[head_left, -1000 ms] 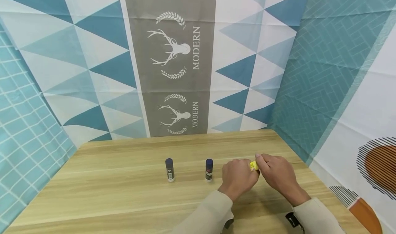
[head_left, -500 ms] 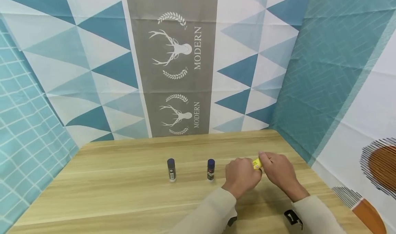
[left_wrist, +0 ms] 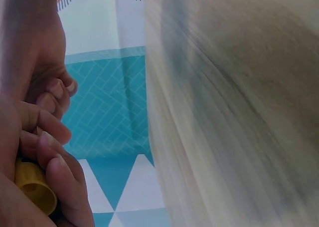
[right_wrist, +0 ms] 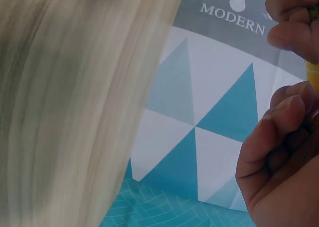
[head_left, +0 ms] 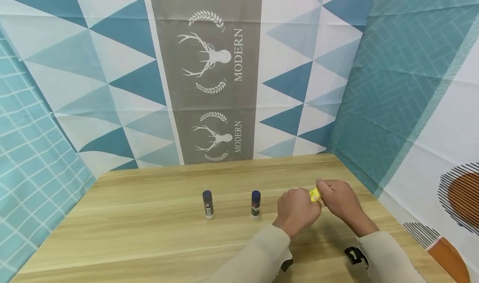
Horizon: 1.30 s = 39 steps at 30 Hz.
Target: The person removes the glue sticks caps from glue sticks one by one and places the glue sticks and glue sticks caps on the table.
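Observation:
Both hands meet over the right half of the table around a yellow glue stick (head_left: 314,194). My left hand (head_left: 298,210) wraps its fingers around the body; the tube's round yellow end (left_wrist: 36,189) pokes out of that fist in the left wrist view. From the other side, my right hand (head_left: 341,199) grips the opposite end, thumb on top. Between the two hands a short yellow stretch (right_wrist: 312,76) shows at the edge of the right wrist view. Fingers hide most of the tube, so whether its cap is loosened cannot be seen.
Two dark glue sticks with navy caps and white bases stand upright on the wooden table (head_left: 149,224): one left of centre (head_left: 208,204), another (head_left: 255,204) nearer my left hand. Patterned cloths (head_left: 213,87) rise behind and along both sides of the table.
Both hands have shifted slightly right and away from me, keeping hold of the yellow glue stick. The two standing glue sticks have stayed where they were; the head view moved a little.

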Available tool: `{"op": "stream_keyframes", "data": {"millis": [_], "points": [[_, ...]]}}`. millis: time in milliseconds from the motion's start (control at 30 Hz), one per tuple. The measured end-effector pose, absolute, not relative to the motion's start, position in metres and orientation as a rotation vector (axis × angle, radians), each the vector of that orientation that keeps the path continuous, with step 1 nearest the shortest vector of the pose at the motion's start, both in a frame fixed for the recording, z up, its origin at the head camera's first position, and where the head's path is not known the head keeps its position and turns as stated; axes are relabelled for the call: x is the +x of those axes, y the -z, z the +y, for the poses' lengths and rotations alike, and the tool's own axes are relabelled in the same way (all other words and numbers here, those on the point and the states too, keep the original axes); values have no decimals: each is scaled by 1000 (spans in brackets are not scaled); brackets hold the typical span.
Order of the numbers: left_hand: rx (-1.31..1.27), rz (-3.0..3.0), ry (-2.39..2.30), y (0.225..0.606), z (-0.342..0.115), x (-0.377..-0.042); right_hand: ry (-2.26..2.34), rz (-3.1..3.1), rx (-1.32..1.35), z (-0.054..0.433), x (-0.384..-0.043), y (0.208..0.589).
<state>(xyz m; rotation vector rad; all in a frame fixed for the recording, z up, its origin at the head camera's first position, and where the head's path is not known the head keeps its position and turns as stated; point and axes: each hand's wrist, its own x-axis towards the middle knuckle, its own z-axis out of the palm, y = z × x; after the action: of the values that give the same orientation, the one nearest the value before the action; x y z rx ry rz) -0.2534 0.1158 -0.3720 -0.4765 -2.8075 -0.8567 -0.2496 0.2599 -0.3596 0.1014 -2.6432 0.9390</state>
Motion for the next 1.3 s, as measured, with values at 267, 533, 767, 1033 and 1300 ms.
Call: {"op": "stream_keyframes", "data": {"millis": [267,533,767,1033,1300], "points": [[-528,-2792,740,373,109,-259,-1004,-2709,146,257,-252,360],[-727,-2651,617,385,95,-264,-1281,-2747,368,252,-246,373],[-814,-2597,549,389,95,-265,-1042,-2635,388,248,-232,380],[-947,-2622,605,381,95,-260,-841,-2598,647,260,-224,363],[-968,-2610,731,378,92,-260,-789,-2479,638,280,-222,343]]}}
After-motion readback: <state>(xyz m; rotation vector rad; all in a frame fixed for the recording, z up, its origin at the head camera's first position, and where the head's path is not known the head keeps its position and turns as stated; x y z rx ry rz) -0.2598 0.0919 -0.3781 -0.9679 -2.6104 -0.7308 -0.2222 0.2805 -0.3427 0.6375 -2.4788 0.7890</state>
